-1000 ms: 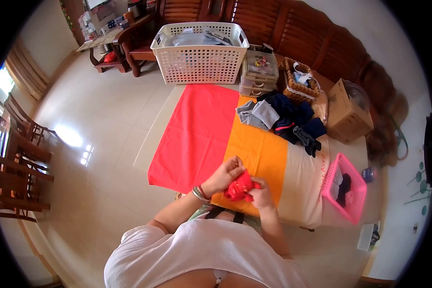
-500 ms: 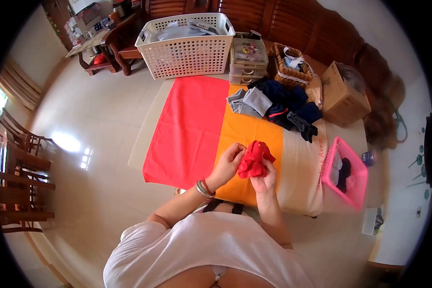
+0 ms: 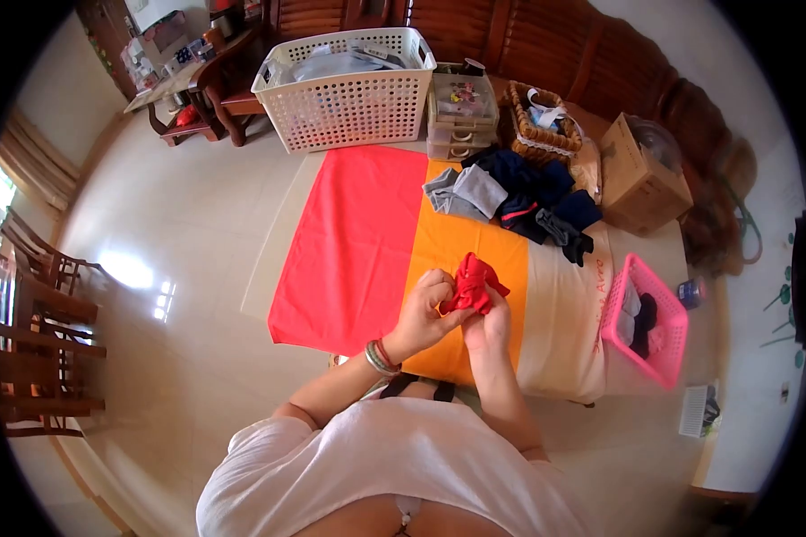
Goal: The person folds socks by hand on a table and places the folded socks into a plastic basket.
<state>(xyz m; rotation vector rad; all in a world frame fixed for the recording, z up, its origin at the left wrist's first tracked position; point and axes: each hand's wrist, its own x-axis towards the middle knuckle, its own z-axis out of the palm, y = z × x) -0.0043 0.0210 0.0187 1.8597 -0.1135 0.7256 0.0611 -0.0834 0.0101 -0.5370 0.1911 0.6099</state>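
Note:
A small red cloth (image 3: 473,283), bunched up so that its kind of garment cannot be made out, is held up between both hands above the table's front part. My left hand (image 3: 427,313) has its fingers curled and pinches the cloth's left lower edge. From below and to the right, my right hand (image 3: 488,328) grips the same bundle, its fingers partly hidden behind it. Under the hands lies a cloth with a red panel (image 3: 349,242), an orange panel (image 3: 461,349) and a cream panel (image 3: 560,331).
Dark and grey clothes (image 3: 533,192) lie heaped at the back right. Behind stand a white perforated basket (image 3: 354,107), a drawer box (image 3: 463,112), a wicker basket (image 3: 542,121) and a cardboard box (image 3: 640,179). A pink basket (image 3: 667,358) with small garments sits at right, beside a jar (image 3: 690,293).
My left hand has moved in to the right and now pinches the red cloth at its lower left. The bundle has changed shape and shifted slightly up.

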